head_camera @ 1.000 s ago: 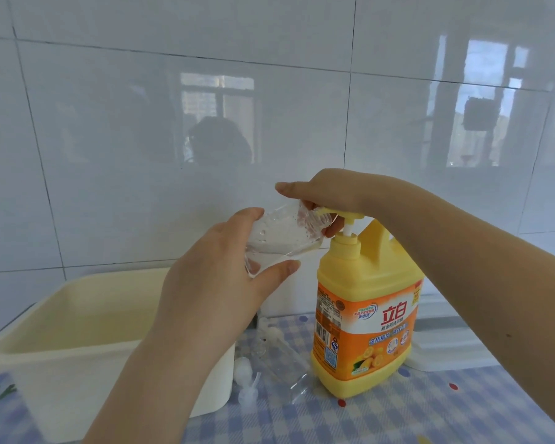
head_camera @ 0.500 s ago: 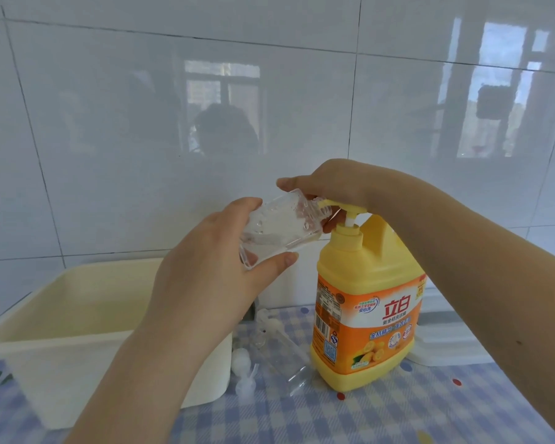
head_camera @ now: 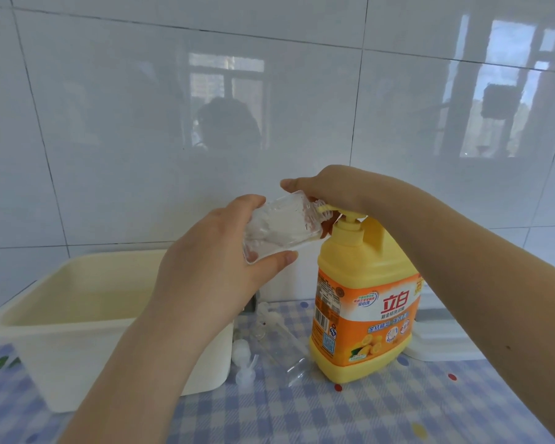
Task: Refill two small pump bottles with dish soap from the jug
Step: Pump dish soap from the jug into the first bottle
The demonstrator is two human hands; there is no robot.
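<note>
A yellow dish soap jug [head_camera: 362,296] with an orange label stands on the checked tablecloth. My right hand [head_camera: 330,190] lies on its yellow pump head [head_camera: 346,216], palm down. My left hand [head_camera: 218,251] grips a small clear bottle [head_camera: 279,229], tilted with its open neck at the pump's spout. A second clear bottle [head_camera: 282,344] lies on its side on the cloth left of the jug, with two white pump tops [head_camera: 244,360] beside it.
A cream plastic tub [head_camera: 77,331] stands at the left, close to the loose bottle. A white lidded container [head_camera: 439,341] sits behind the jug on the right. A white tiled wall [head_camera: 141,123] closes the back.
The view has shifted slightly. My left hand has tipped the clear bottle a little closer to the spout. My right hand stays on the pump head.
</note>
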